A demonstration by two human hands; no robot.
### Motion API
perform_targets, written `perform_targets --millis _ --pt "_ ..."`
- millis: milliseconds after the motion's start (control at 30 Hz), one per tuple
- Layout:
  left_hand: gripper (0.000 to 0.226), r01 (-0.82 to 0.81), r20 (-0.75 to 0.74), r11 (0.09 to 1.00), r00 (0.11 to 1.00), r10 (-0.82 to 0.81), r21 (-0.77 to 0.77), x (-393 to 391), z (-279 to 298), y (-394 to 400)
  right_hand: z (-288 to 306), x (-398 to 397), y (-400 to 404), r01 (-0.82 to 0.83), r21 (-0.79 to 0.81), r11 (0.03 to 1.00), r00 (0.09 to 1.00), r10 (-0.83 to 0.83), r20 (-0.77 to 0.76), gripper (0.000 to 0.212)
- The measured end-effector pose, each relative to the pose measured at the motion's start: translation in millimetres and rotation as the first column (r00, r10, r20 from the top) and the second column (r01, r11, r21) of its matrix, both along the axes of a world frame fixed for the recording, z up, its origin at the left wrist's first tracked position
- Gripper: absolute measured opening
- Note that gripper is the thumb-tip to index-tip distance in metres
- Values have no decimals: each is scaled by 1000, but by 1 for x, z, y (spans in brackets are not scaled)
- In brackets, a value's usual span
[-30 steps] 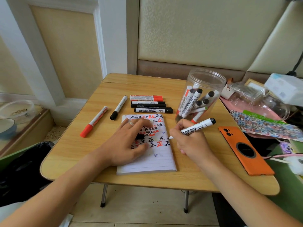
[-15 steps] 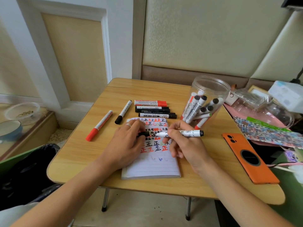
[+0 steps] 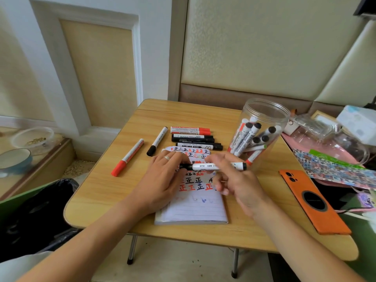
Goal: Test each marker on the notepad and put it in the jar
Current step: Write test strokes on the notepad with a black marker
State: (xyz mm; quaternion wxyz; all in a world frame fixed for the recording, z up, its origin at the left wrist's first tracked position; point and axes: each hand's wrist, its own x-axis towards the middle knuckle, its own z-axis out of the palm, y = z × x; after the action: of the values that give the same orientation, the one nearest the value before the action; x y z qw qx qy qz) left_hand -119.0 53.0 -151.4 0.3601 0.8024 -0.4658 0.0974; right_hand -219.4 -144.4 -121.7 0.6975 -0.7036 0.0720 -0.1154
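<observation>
While both hands pinch the whiteboard marker (image 3: 211,166) over the notepad (image 3: 195,208), capping looks underway; left fingers (image 3: 173,159) at the cap, right fingers (image 3: 215,159) on the barrel. Next, likely the jar (image 3: 262,119)

A white marker (image 3: 211,166) lay level above the notepad (image 3: 193,208), held between both hands. The left hand (image 3: 162,180) pinched its black cap end, and the right hand (image 3: 234,180) gripped the barrel. The notepad page carried red and black characters. Behind it, several markers (image 3: 195,138) lay on the wooden table (image 3: 105,190). A clear jar (image 3: 262,110) with more markers stood near the right hand.
</observation>
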Motion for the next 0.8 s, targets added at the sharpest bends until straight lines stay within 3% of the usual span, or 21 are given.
perform_targets --millis 67,133,233,367,800 --pt "13 -13 0 1000 1000 13 -12 1 0 -1 4 0 -7 33 139 990 999 -32 -10 39" --pt "12 -5 6 1000 1000 5 -19 2 1 -1 5 0 -14 75 163 984 997 -73 -18 29" --pt "14 55 9 998 998 -55 -2 0 1 -1 1 1 -16 68 21 997 998 -68 -18 8" --pt "31 121 -4 992 993 -121 34 1 0 -1 -4 0 -5 -98 -203 974 995 92 -39 12" --pt "17 132 -15 991 991 -133 -35 5 0 -2 -6 2 0 -62 -391 918 998 69 3 12"
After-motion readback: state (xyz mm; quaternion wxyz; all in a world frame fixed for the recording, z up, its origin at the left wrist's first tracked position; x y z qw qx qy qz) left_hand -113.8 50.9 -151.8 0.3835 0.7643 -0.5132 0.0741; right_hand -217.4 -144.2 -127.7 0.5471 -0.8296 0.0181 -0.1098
